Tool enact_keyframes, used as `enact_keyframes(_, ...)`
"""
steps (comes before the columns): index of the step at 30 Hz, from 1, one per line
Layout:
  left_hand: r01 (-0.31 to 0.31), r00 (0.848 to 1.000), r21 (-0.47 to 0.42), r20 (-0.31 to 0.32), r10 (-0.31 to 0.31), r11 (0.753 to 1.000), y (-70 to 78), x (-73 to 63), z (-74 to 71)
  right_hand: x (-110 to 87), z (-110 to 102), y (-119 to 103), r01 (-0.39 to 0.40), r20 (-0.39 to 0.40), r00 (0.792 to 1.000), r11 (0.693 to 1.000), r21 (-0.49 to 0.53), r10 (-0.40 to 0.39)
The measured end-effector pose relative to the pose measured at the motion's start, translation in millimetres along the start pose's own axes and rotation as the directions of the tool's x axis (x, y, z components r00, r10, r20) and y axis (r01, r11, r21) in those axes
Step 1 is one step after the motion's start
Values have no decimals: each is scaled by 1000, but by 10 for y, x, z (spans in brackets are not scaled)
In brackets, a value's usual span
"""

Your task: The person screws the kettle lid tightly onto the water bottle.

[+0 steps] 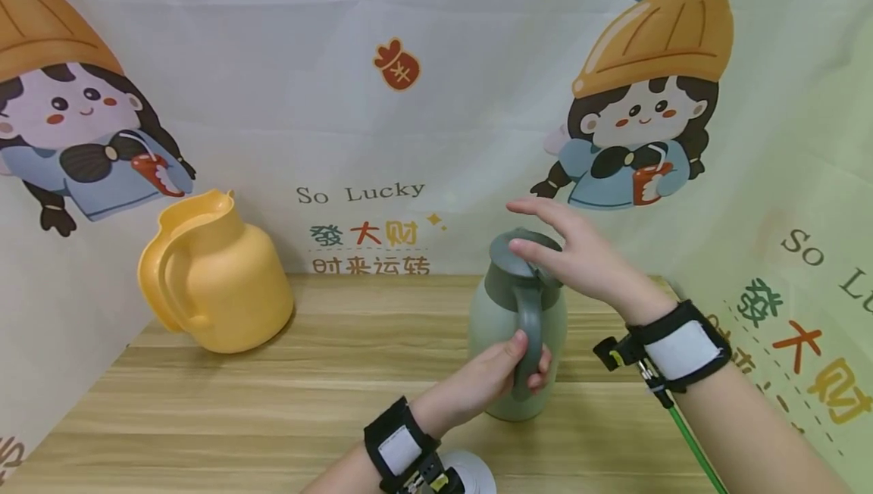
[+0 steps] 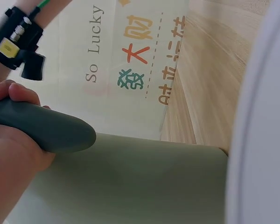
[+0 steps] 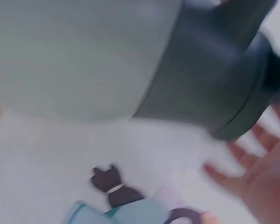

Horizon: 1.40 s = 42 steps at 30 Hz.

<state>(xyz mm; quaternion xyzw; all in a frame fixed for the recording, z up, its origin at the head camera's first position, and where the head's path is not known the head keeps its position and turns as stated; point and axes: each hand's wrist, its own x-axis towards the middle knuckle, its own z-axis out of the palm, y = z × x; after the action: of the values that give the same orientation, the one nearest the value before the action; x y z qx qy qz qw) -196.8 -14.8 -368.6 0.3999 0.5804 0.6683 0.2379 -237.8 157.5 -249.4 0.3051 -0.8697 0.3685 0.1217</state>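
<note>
A pale green thermos jug (image 1: 516,373) stands upright on the wooden table, its collar, lid (image 1: 510,251) and handle (image 1: 529,312) a darker grey-green. Around the lower part of that handle my left hand (image 1: 508,369) is curled, thumb along it; the left wrist view shows fingers and palm wrapping the handle (image 2: 42,125). My right hand (image 1: 580,255) is held up beside the lid with fingers extended and spread. In the right wrist view those fingers (image 3: 245,156) reach near the jug's top end, holding nothing.
A yellow jug (image 1: 232,282) stands at the table's left, its handle toward the left. Close to my left wrist, at the front edge of the view, is a round white object (image 1: 475,471). A printed cloth (image 1: 464,138) hangs behind and along the sides of the table (image 1: 239,418).
</note>
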Motion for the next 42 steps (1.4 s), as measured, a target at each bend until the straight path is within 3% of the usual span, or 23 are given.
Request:
enact_keyframes(4, 2, 1000, 9, -1, -2, 1000, 7, 1, 6, 20, -90, 215, 134, 62, 988, 983, 122, -142)
enact_keyframes(11, -7, 1000, 7, 2, 7, 1000, -13, 2, 20, 36, -62, 436, 143, 155, 971, 959, 244, -184)
enact_keyframes(15, -13, 1000, 4, 4, 13, 1000, -13, 6, 27, 30, 4, 496, 160, 159, 965, 951, 266, -207)
enact_keyframes(31, -2, 1000, -4, -3, 2, 1000, -3, -2, 8, -31, 139, 370, 55, 53, 996, 978, 199, -67)
enact_keyframes(42, -25, 1000, 12, 5, 25, 1000, -10, 2, 10, -85, 231, 297, 18, -50, 999, 987, 161, -10)
